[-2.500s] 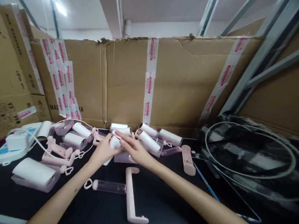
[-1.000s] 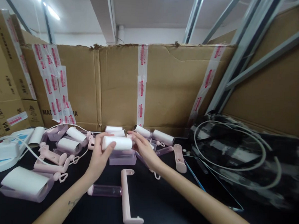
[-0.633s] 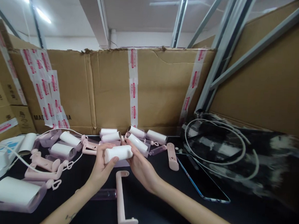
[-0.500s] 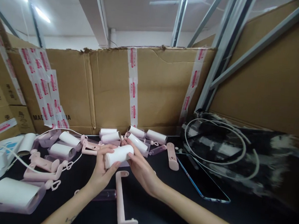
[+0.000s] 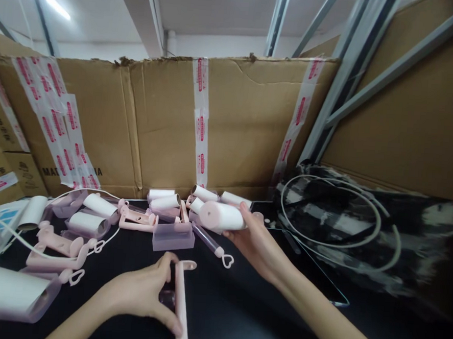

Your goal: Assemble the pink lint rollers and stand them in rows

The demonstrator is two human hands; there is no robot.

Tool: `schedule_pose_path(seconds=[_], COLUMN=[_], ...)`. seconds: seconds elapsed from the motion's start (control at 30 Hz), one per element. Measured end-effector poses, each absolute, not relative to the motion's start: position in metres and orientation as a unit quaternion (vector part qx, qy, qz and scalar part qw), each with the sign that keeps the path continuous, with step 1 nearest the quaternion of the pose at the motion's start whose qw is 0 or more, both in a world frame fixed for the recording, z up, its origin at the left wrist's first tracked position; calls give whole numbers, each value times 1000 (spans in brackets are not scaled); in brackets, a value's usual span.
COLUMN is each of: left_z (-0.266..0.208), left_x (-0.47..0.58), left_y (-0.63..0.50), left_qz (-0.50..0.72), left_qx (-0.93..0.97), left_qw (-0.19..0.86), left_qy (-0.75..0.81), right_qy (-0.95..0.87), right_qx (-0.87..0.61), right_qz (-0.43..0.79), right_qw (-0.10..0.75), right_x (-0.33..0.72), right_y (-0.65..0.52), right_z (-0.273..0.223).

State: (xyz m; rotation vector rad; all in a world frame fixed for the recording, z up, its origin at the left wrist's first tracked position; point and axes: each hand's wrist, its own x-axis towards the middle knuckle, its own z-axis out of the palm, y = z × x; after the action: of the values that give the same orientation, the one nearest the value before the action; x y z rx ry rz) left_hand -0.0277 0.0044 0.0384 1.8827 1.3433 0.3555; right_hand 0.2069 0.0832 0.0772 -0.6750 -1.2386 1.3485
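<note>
My right hand (image 5: 258, 238) is closed around a white sticky-paper roll, seemingly a lint roller (image 5: 229, 218), whose pale pink end cap faces left. The roll is held above the other rolls at the back of the table. My left hand (image 5: 146, 290) is spread at the left side of a pink handle frame (image 5: 180, 302) lying on the black table. Its thumb touches the lower part of the bar and its index finger is by the top end. A dark translucent tube (image 5: 168, 298) shows partly between thumb and fingers.
A translucent purple cover (image 5: 174, 237) and a tube with a heart-shaped loop (image 5: 209, 240) lie behind the frame. More rolls (image 5: 87, 223) and pink handles (image 5: 58, 243) crowd the left. A phone (image 5: 316, 269), coiled cable (image 5: 376, 224) and cardboard wall (image 5: 167, 130) surround the area.
My left hand has let go of the white roll and come down to the pink frame. My right hand has carried the roll right and turned its capped end toward me.
</note>
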Motion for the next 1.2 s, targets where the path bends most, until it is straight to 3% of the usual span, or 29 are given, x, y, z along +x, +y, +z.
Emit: schedule_pose_path(seconds=[0.13, 0.33, 0.43, 0.57, 0.73, 0.9, 1.2], left_z=[28, 33, 37, 37, 33, 27, 27], left_x=[-12, 16, 26, 31, 33, 37, 32], left_y=[8, 1, -4, -6, -5, -5, -7], left_qz=[158, 439, 511, 539, 575, 603, 593], left_qx=[704, 594, 555, 533, 515, 500, 549], left_qw=[446, 472, 467, 486, 488, 469, 412], left_qy=[529, 481, 461, 435, 408, 407, 421], right_qy=[-463, -469, -496, -519, -494, -508, -603], right_qx=[-271, -356, -390, -409, -385, -391, -415], right_qz=[640, 581, 567, 567, 578, 545, 472], right_qw=[550, 562, 530, 492, 523, 541, 492], right_x=[203, 200, 197, 188, 181, 180, 186], right_y=[73, 65, 64, 57, 48, 45, 53], right_z=[80, 77, 65, 52, 46, 44, 52])
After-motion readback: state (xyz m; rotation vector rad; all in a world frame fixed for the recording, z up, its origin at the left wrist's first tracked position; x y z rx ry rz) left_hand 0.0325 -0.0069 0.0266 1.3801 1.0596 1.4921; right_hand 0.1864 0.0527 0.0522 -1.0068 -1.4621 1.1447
